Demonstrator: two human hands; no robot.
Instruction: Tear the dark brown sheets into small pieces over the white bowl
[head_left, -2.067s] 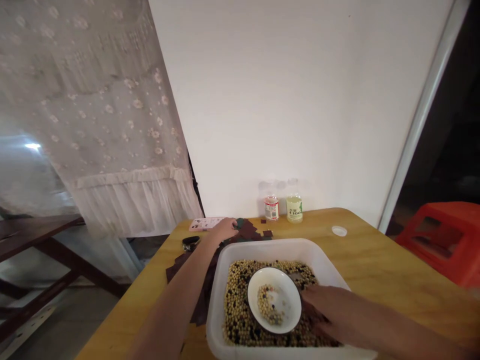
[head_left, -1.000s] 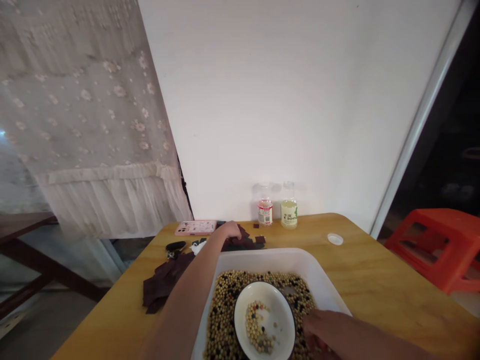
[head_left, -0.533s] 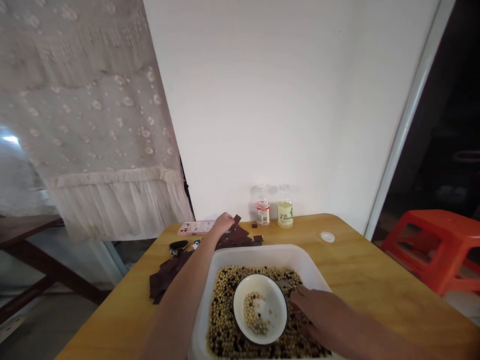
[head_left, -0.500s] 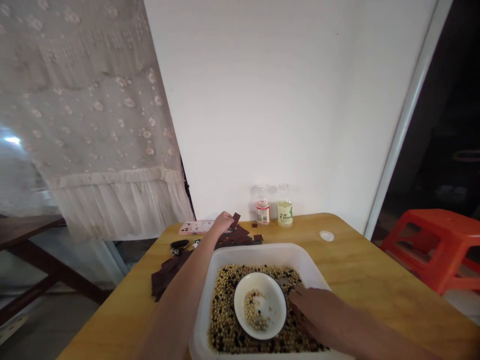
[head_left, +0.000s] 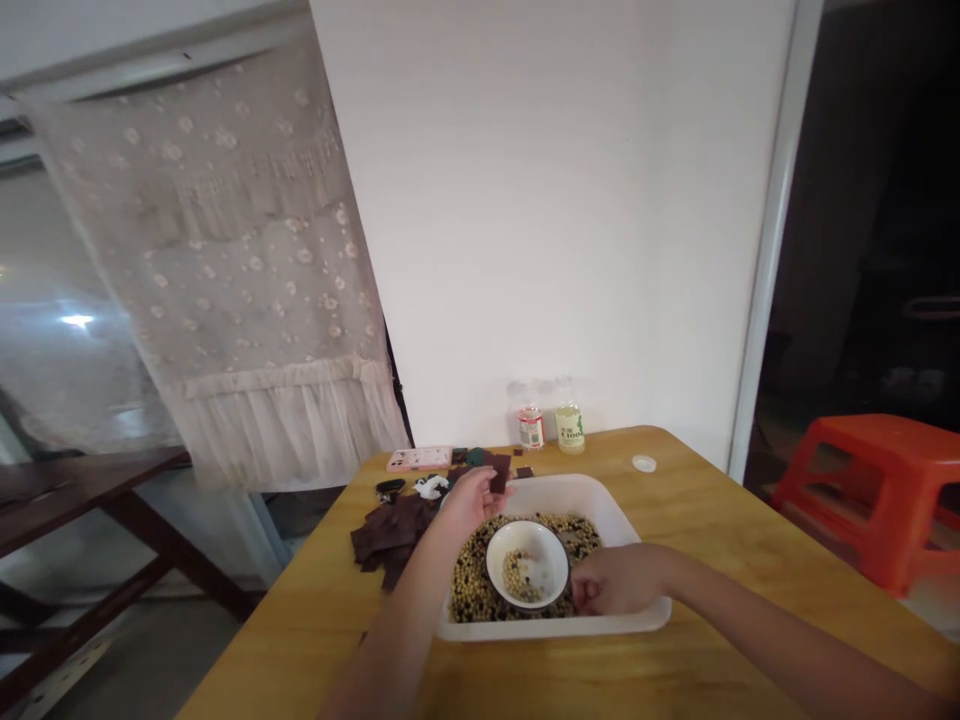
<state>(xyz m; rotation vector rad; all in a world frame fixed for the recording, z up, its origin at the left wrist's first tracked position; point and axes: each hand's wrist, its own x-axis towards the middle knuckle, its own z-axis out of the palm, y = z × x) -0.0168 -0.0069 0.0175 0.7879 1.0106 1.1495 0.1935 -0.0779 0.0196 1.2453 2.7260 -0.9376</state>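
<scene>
A lace curtain point(head_left: 247, 300) hangs at the left, beside a bare white wall. Below them is a wooden table point(head_left: 735, 540), with a red stool point(head_left: 862, 470) off its right side.

Taking the white tub point(head_left: 555, 628) near the table's front as the centre of the dial, a pile point(head_left: 390, 525) of dark brown chips lies at 9 o'clock and a pink phone point(head_left: 418, 459) at 11. A red-label bottle point(head_left: 531, 428) and a yellow bottle point(head_left: 570, 428) stand at 12 against the wall, and a white cap point(head_left: 643, 463) lies at 1.

The tub is filled with mixed beans point(head_left: 472, 580), pale and dark. A white bowl point(head_left: 544, 555) sits on them, with a small heap of beans inside.

The left hand point(head_left: 469, 497) is over the tub's 10 o'clock corner. Its fingers are closed in a pinch on one chip point(head_left: 499, 474), held up clear of the rim.

The right hand point(head_left: 611, 582) is at the bowl's 3 o'clock, knuckles up, fingers curled with the tips down in the beans. Whether it has any between its fingertips cannot be told.

The chip looks thin, flat, light and fairly stiff, so a thumb-and-finger pinch on one edge should hold it. The beans look small, hard and smooth. They will likely roll and slip, so each is best nipped between fingertips or scooped.
</scene>
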